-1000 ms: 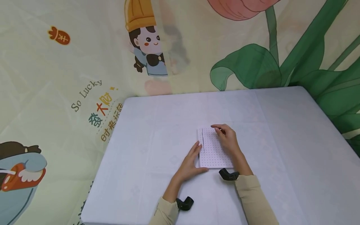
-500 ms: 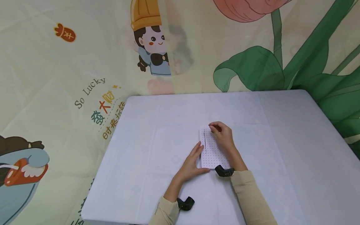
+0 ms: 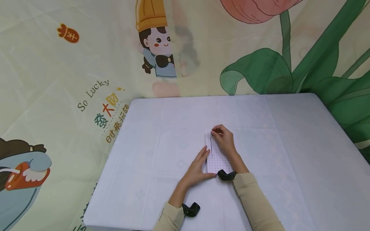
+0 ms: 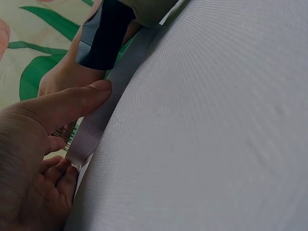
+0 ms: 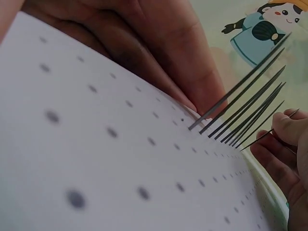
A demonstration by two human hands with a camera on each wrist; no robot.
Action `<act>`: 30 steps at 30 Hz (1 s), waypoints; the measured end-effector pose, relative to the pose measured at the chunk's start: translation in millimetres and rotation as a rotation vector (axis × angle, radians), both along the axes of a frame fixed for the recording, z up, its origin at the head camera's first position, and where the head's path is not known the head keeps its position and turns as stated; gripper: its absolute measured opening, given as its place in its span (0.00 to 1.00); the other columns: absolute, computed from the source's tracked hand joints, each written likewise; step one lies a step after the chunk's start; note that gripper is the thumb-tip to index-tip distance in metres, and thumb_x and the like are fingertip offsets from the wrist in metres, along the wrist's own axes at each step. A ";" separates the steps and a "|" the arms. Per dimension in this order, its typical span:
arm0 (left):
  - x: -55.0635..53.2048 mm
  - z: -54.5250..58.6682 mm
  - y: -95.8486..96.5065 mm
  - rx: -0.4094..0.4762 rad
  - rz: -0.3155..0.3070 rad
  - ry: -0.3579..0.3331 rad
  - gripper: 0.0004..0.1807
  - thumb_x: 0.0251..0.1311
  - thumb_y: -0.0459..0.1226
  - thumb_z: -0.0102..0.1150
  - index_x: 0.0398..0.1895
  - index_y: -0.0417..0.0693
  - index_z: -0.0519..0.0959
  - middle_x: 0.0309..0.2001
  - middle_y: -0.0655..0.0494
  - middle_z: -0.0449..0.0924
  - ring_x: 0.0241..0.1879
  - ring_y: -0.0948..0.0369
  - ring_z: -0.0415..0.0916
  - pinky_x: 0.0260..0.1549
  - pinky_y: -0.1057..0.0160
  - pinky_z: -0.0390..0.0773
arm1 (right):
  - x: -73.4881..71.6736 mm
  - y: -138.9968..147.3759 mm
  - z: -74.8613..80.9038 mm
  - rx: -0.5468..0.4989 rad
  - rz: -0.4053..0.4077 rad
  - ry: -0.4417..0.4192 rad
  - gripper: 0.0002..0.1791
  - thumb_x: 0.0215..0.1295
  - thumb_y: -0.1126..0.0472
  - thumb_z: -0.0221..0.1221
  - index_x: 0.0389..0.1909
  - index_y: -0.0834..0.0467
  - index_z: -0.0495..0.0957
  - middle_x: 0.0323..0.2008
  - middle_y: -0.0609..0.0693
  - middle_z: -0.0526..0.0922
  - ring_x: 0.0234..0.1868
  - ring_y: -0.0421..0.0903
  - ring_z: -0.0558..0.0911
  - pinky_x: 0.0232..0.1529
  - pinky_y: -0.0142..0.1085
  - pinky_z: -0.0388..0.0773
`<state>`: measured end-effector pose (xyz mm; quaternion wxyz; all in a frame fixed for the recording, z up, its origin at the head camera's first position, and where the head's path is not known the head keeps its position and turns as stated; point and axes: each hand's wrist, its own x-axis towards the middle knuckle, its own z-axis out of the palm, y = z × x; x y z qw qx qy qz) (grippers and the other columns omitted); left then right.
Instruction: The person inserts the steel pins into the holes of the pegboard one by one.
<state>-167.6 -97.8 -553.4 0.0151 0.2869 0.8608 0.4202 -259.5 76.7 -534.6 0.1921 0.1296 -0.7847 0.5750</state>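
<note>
A white board with a grid of small holes lies on the table. Several thin dark sticks stand in a row in its holes, along the left side. My right hand is over the far part of the board, pinching another thin stick between thumb and fingers. This stick's lower end is right at the board, at the far end of the row. My left hand rests at the near left corner, fingers straight along the left edge and thumb on the near edge, as the board's side shows.
A white cloth covers the table. Each wrist wears a black camera. Behind the table hangs a printed backdrop with flowers and cartoon figures.
My right hand has moved left over the board with the pinched stick, to the far end of the row. My left hand keeps its place at the board. The head view has shifted slightly.
</note>
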 end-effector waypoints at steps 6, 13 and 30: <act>1.6 -0.3 -1.2 0.005 0.001 -0.012 0.53 0.44 0.48 0.71 0.70 0.42 0.52 0.72 0.51 0.42 0.69 0.57 0.43 0.64 0.56 0.54 | 0.3 -2.8 -2.8 0.006 0.038 0.027 0.07 0.61 0.62 0.59 0.38 0.61 0.76 0.35 0.52 0.81 0.40 0.46 0.80 0.42 0.34 0.79; 3.2 -0.6 -3.6 0.012 0.008 -0.023 0.53 0.44 0.49 0.70 0.71 0.43 0.52 0.73 0.53 0.41 0.70 0.57 0.43 0.64 0.56 0.54 | 1.7 -5.7 -2.9 0.014 0.082 0.028 0.07 0.61 0.64 0.59 0.38 0.62 0.77 0.37 0.53 0.80 0.42 0.48 0.80 0.43 0.35 0.79; 1.2 2.0 -2.8 -0.011 -0.001 -0.020 0.53 0.44 0.48 0.71 0.71 0.42 0.52 0.72 0.51 0.42 0.69 0.56 0.46 0.64 0.57 0.54 | 0.6 -4.0 -6.5 0.177 0.060 0.078 0.05 0.63 0.65 0.56 0.38 0.61 0.78 0.37 0.52 0.82 0.42 0.47 0.81 0.40 0.35 0.80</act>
